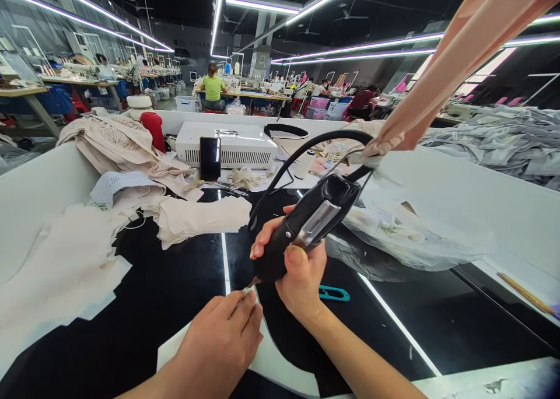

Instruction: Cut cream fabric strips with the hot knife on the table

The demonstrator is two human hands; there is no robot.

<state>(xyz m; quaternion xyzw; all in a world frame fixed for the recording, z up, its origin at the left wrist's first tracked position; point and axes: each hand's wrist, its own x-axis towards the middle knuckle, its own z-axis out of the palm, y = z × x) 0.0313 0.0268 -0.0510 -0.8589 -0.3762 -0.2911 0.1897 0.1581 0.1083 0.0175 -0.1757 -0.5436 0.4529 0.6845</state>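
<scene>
My right hand (300, 270) is wrapped round a black hand-held tool (306, 227) with a metal plate on its side and a thick black cable (306, 148) looping up behind it. The tool's tip points down at a white piece of fabric or paper (280, 358) on the black glossy table (166, 294). My left hand (221, 340) lies on that white piece just below the tip, its fingers together and pressing it down. Whether the tip touches the piece is hard to tell.
Stacks of beige cut fabric (196, 218) and white paper (52, 270) lie to the left. A white machine (236, 142) with a phone (210, 157) leaning on it stands behind, beside a red bottle (154, 129). Teal snips (335, 294) and a clear plastic bag (402, 235) lie right. People work at distant tables.
</scene>
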